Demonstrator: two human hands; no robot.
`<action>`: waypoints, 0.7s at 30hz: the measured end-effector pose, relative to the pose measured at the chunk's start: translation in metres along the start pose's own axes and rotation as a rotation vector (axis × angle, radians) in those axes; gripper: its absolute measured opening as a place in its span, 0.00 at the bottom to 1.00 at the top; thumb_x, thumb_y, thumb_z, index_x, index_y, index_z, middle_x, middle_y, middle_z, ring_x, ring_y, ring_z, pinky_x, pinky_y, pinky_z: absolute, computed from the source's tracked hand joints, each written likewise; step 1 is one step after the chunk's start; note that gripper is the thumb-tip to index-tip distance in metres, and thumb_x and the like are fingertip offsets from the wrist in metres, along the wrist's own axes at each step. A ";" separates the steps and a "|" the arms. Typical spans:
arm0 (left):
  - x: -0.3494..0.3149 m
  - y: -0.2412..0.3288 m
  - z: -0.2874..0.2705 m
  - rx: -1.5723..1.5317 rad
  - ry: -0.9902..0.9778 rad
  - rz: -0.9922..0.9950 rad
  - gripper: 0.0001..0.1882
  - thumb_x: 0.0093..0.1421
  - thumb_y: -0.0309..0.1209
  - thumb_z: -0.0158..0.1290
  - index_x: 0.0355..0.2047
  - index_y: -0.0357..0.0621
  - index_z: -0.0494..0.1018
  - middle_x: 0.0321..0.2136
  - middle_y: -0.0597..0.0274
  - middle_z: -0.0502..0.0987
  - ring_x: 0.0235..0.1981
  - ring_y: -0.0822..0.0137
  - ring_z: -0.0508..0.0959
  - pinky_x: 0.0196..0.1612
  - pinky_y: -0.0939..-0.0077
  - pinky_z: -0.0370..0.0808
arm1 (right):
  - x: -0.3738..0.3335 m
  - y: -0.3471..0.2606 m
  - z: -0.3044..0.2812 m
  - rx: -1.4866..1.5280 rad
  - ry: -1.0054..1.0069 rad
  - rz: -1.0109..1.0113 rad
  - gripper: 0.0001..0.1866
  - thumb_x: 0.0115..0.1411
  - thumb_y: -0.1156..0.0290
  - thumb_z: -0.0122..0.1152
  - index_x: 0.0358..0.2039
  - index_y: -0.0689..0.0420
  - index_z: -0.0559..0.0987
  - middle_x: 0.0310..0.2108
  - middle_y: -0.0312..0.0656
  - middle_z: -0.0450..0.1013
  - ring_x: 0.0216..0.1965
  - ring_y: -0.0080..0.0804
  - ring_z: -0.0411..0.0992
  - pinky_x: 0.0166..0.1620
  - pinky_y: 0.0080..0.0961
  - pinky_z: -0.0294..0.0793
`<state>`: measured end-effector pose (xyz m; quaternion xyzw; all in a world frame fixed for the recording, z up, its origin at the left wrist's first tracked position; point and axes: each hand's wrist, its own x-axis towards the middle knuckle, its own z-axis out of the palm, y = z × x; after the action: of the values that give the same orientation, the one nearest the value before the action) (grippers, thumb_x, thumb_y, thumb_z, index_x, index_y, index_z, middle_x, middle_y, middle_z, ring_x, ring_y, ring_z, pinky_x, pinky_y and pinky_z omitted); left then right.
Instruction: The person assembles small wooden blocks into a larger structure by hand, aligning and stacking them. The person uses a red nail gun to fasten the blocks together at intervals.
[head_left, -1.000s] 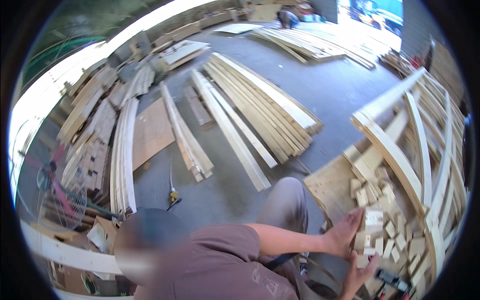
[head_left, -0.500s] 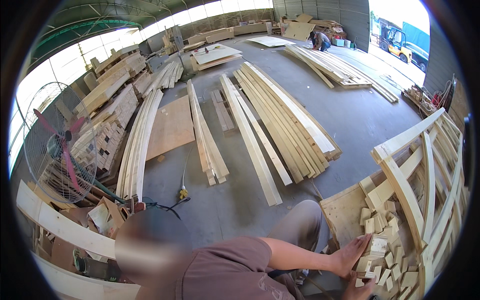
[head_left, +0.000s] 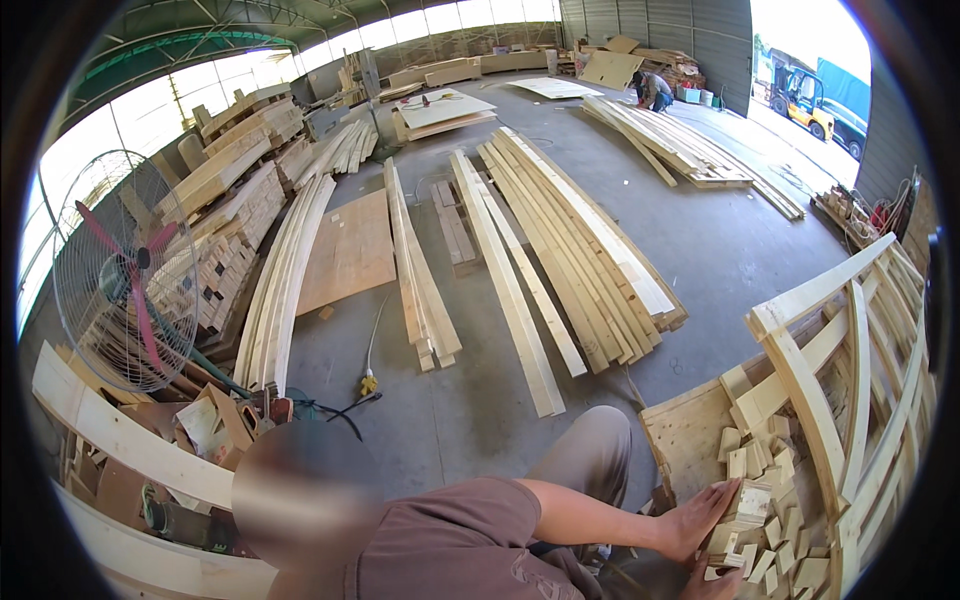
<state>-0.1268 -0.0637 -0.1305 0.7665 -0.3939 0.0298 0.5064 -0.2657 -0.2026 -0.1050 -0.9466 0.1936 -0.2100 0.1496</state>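
**My hand on the small wood blocks in the crate**

My left hand (head_left: 700,520) lies on a small wooden block (head_left: 750,503) at the top of a heap of wood blocks (head_left: 765,520). The fingers are stretched and flat against the side of this block, and the thumb is hidden, so I cannot tell if my grip pinches the block or only presses on it. My right hand (head_left: 722,582) is at the lower edge of the picture, just under the left one and near the same heap. Only a part of it shows, so I cannot tell its grip.

The heap lies inside a wooden crate (head_left: 800,300) made of pale slats, to my right. A plywood sheet (head_left: 690,435) is at the near side of the crate, touching the blocks.

On the concrete floor (head_left: 470,410) before me there are long planks (head_left: 570,240) in several stacks. A standing fan (head_left: 125,270) with red blades is at my left, beside stacked timber (head_left: 215,250). A yellow plug (head_left: 368,382) with its cable lies on the floor. Far away, another person (head_left: 655,90) bends over boards, and a yellow forklift (head_left: 800,95) stands outside.
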 end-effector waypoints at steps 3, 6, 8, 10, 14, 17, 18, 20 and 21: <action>-0.002 0.000 -0.001 0.001 -0.007 -0.016 0.91 0.35 0.44 0.81 0.80 0.24 0.22 0.79 0.22 0.45 0.80 0.27 0.50 0.83 0.45 0.51 | 0.001 -0.017 -0.010 0.019 0.031 -0.012 0.53 0.66 0.25 0.64 0.39 0.79 0.85 0.31 0.68 0.82 0.35 0.69 0.82 0.40 0.56 0.81; 0.000 0.003 0.001 0.001 -0.025 -0.027 0.91 0.35 0.44 0.81 0.80 0.24 0.21 0.79 0.22 0.45 0.80 0.26 0.50 0.84 0.45 0.51 | -0.004 0.011 0.007 -0.063 -0.033 0.027 0.53 0.66 0.24 0.63 0.38 0.78 0.86 0.31 0.67 0.82 0.34 0.68 0.81 0.39 0.56 0.81; -0.001 0.001 0.002 0.013 -0.036 -0.032 0.91 0.36 0.44 0.81 0.80 0.24 0.21 0.79 0.21 0.44 0.80 0.26 0.49 0.84 0.45 0.50 | -0.007 0.028 0.021 -0.112 -0.085 0.045 0.53 0.66 0.23 0.62 0.38 0.77 0.86 0.31 0.67 0.82 0.33 0.68 0.81 0.39 0.56 0.81; -0.002 -0.001 0.004 0.031 -0.049 -0.036 0.90 0.37 0.45 0.81 0.80 0.24 0.21 0.79 0.20 0.44 0.80 0.25 0.49 0.84 0.45 0.50 | -0.009 0.034 0.026 -0.119 -0.096 0.039 0.53 0.66 0.23 0.61 0.39 0.76 0.86 0.31 0.67 0.82 0.32 0.68 0.81 0.38 0.56 0.80; -0.001 0.006 -0.005 0.005 -0.054 -0.057 0.89 0.40 0.45 0.80 0.80 0.23 0.22 0.79 0.20 0.44 0.81 0.26 0.48 0.84 0.45 0.49 | 0.000 -0.027 -0.015 0.051 0.008 0.029 0.50 0.67 0.27 0.64 0.39 0.77 0.85 0.32 0.68 0.82 0.33 0.69 0.80 0.40 0.57 0.80; -0.001 0.004 -0.004 0.004 -0.033 -0.028 0.88 0.40 0.44 0.79 0.80 0.23 0.22 0.79 0.20 0.45 0.81 0.26 0.49 0.84 0.45 0.49 | 0.000 -0.036 -0.021 0.054 -0.015 0.067 0.47 0.67 0.31 0.67 0.41 0.77 0.84 0.34 0.68 0.81 0.36 0.70 0.80 0.42 0.58 0.80; -0.001 0.004 -0.004 0.008 -0.023 -0.017 0.87 0.40 0.44 0.79 0.80 0.23 0.22 0.78 0.20 0.45 0.81 0.26 0.49 0.84 0.45 0.49 | -0.001 -0.034 -0.020 0.042 -0.056 0.100 0.46 0.67 0.33 0.69 0.42 0.77 0.84 0.36 0.69 0.81 0.37 0.70 0.80 0.44 0.58 0.80; -0.001 0.002 -0.002 0.020 -0.016 -0.006 0.87 0.40 0.43 0.79 0.80 0.22 0.22 0.78 0.20 0.46 0.80 0.27 0.50 0.84 0.46 0.50 | -0.001 -0.036 -0.020 0.044 -0.064 0.109 0.43 0.67 0.36 0.71 0.44 0.77 0.84 0.38 0.69 0.81 0.41 0.71 0.80 0.48 0.59 0.80; 0.000 0.000 0.000 0.026 -0.019 -0.004 0.87 0.40 0.43 0.79 0.80 0.22 0.22 0.78 0.20 0.46 0.80 0.27 0.50 0.84 0.46 0.49 | -0.001 -0.039 -0.021 0.057 -0.031 0.086 0.42 0.67 0.38 0.71 0.45 0.77 0.83 0.40 0.69 0.81 0.43 0.71 0.80 0.49 0.59 0.79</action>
<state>-0.1269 -0.0633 -0.1310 0.7740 -0.3970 0.0267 0.4926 -0.2642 -0.1721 -0.0725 -0.9360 0.2256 -0.1940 0.1882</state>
